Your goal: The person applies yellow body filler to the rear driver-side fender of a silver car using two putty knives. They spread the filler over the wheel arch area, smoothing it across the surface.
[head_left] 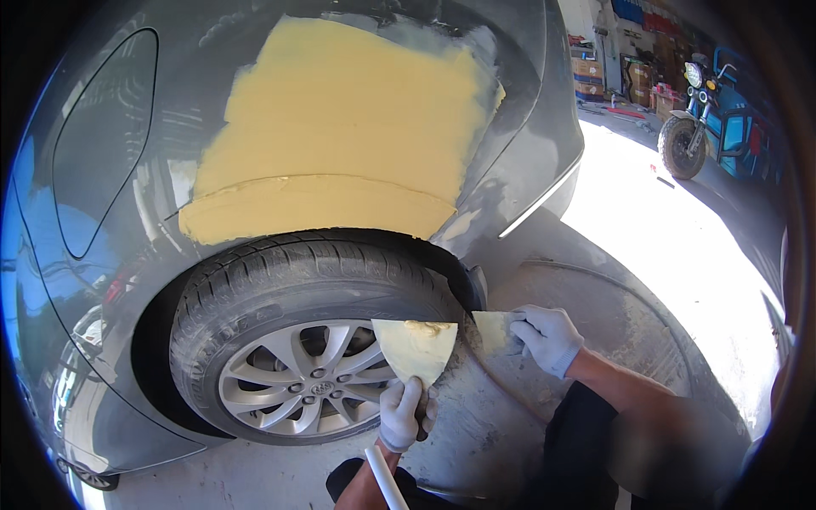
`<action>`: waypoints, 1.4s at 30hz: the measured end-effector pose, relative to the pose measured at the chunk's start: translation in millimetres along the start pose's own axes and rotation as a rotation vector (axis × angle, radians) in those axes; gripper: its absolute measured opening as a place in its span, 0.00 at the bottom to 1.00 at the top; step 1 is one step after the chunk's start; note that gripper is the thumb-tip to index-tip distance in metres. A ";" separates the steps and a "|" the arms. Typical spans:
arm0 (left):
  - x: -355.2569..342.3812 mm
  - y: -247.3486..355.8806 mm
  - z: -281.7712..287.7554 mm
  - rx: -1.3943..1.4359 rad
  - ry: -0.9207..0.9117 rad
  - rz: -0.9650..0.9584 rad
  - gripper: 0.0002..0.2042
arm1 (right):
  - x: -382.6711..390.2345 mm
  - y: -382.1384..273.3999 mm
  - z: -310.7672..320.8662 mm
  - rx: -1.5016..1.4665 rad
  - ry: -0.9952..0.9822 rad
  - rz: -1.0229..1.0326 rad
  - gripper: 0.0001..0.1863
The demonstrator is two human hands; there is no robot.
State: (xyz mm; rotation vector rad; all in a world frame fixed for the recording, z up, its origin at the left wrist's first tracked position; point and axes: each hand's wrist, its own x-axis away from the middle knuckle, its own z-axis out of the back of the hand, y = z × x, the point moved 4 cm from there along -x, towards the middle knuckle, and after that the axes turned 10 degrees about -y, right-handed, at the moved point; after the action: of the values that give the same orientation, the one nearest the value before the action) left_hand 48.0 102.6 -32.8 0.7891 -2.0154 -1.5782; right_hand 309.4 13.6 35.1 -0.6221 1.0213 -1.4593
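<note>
My left hand [406, 412], in a white glove, grips a wide putty knife [415, 350] upright, with a lump of beige filler along its top edge, in front of the wheel. My gloved right hand [544, 338] pinches a smaller, pale spreader [495, 330] just right of it. Above both hands, a large yellow filler patch [340, 110] covers the grey car's rear panel [170, 102] over the wheel arch, with a ridge across its lower part. Both tools are apart from the patch.
The rear wheel [272, 391] stands below the patch. A white tube [384, 476] lies by my left forearm, and a hose [510, 391] runs on the dusty floor. At the upper right are a blue three-wheeler [731, 127] and stacked boxes [588, 76].
</note>
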 end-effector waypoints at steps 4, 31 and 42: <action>2.7 -1.9 0.7 -0.040 0.007 0.021 0.22 | -7.7 19.2 -0.1 -0.478 0.034 -0.162 0.11; 0.3 -3.2 -14.8 -0.048 0.008 -0.081 0.10 | -1.6 31.2 12.0 -0.727 0.144 -0.255 0.09; -4.7 -6.4 -16.4 -0.077 0.041 -0.110 0.08 | 3.1 34.1 19.3 -0.666 0.159 -0.205 0.13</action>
State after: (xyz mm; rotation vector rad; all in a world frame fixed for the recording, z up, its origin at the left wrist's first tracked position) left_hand 63.3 93.1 -35.2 0.9086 -1.9000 -1.6758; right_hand 342.3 8.5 14.3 -1.1223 1.6283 -1.3459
